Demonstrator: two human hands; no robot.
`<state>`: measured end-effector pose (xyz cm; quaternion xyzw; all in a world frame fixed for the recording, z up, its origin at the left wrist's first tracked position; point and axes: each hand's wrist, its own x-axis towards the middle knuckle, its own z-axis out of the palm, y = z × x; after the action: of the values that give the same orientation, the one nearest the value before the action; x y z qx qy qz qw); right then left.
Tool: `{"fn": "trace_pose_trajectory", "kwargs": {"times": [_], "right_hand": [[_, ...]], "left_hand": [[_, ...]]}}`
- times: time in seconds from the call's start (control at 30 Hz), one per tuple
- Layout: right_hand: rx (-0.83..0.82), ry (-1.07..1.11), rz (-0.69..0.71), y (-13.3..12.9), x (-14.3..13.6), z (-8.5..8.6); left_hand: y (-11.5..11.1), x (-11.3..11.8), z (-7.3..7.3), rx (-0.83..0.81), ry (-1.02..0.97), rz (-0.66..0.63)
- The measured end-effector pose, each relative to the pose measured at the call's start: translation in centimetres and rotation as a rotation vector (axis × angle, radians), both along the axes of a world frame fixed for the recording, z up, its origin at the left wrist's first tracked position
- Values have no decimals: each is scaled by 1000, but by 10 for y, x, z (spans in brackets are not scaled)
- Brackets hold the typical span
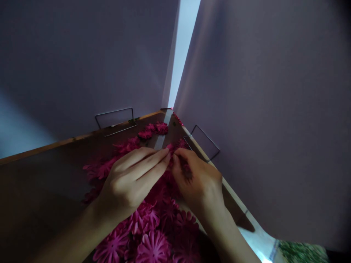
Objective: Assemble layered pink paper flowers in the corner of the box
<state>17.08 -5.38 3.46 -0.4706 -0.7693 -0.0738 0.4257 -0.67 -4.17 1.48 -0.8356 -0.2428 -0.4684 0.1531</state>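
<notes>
Above a pile of bright pink artificial flower pieces (153,246), both of my hands meet fingertip to fingertip. My left hand (137,179) is closed, its fingers pressed together on a small pink flower piece (170,147). Thumb and forefinger of my right hand (200,179) pinch at the same piece from the other side. The fingers partly cover it, so its exact shape is hidden. The loose flower pieces have rounded petals and lie under and between my wrists, spreading towards the far corner.
The dark brown tabletop (44,179) has wooden edging and runs into a corner between two grey-purple walls (82,54). Bent wire frames stand at the left edge (117,124) and right edge (204,144). Small pink bits (178,118) line the far right edge. Green leafy material (301,252) lies lower right.
</notes>
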Motion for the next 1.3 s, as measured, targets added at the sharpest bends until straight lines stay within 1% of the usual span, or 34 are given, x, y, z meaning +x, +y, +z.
{"fn": "trace_pose_trajectory", "kwargs": {"times": [0.1,0.13,0.2,0.3,0.37,0.5,0.6,0.7,0.8,0.87,0.93,1.0,1.17,1.3], "right_hand": [[21,10,-1,0,1,1],[30,15,0,0,1,2],[47,27,5,-1,2,3],[75,53,22,-1,4,5],[116,59,21,0,4,5],[199,-9,12,2,5,0],[246,-83,39,3,7,-6],[254,-125,95,3,11,-9],[235,-154,133,3,14,-8],[221,-175,156,3,15,-7],[210,-183,180,4,15,-6],[202,-182,195,4,14,-7],[231,-153,170,3,10,-11],[232,-112,191,3,5,-14]], "left_hand": [[-1,1,1,6,10,-3],[-1,3,2,-16,-2,-10],[0,6,4,-96,-88,-45],[0,11,9,-298,-287,-168],[-3,13,13,-480,-391,-203],[-9,16,17,-829,-539,-87],[-8,17,19,-976,-615,-111],[-4,17,21,-1069,-657,-174],[-1,17,21,-1174,-708,-259],[-1,18,21,-1215,-747,-303],[-2,20,20,-1220,-787,-322],[-4,21,20,-1218,-823,-318],[-9,25,18,-1220,-892,-281],[-12,28,15,-1207,-974,-288]]}}
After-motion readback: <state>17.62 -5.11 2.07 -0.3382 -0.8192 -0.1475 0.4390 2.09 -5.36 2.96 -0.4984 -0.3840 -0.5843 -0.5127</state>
